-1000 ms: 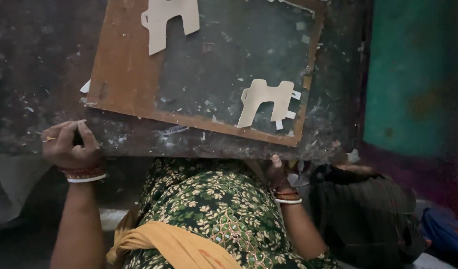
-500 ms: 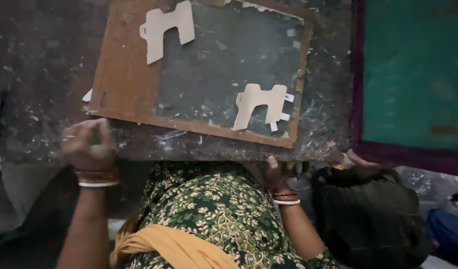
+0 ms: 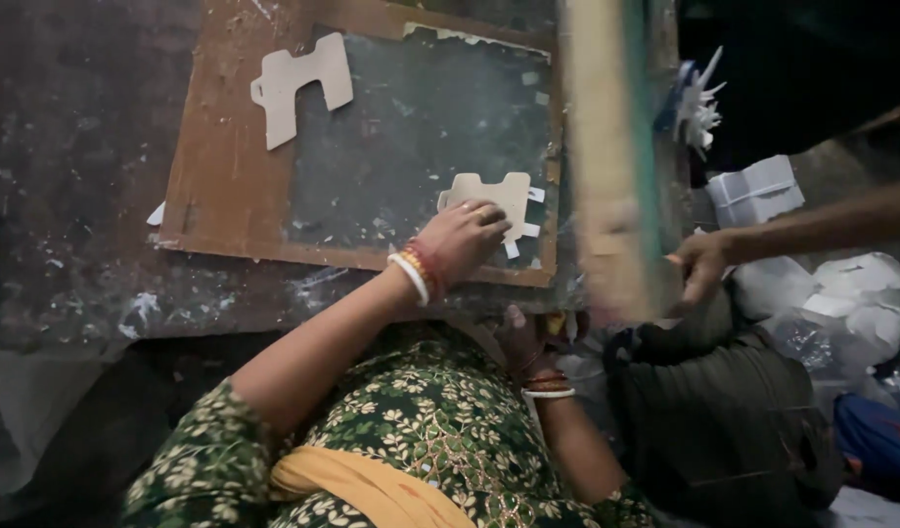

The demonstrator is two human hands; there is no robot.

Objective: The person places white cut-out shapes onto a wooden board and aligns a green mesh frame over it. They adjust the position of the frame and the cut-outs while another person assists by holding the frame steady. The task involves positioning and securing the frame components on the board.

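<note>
My left hand [image 3: 465,240] reaches across the brown board [image 3: 220,186] and lies with curled fingers on a pale cardboard cutout [image 3: 499,194] near the board's right edge. A second cutout of the same kind [image 3: 298,83] rests at the board's upper left, away from both hands. My right hand [image 3: 526,340] stays low at the table's front edge, above my green patterned lap; whether it holds anything is unclear.
Another person's hand [image 3: 702,269] grips an upright green-edged wooden frame [image 3: 611,176] at the table's right side. White boxes [image 3: 758,188], plastic bags [image 3: 856,303] and a dark bag [image 3: 724,420] lie to the right. The worn table [image 3: 68,147] spreads left.
My left hand left the table's front left edge and swung right onto the cutout. The green frame has been tipped up on edge by another person's hand. The view shifted right.
</note>
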